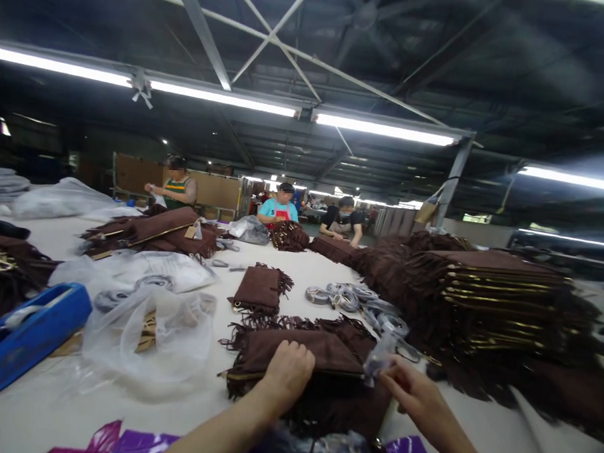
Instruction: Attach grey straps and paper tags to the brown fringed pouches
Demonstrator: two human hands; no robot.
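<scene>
Purple glossy plastic wrap lies at near edge of white tabletop. L hand sits knuckles-up, fingers curled onto flat brown suede fringed bag just behind, mid-table; can't tell if it grips. R hand pinches small clear plastic pouch at bag's right end. Tall stack of brown bags twd right edge; blue plastic tray at left edge.

We cannot tell what the clear bag in our right hand holds; the bottom edge cuts off the purple sheet.
</scene>
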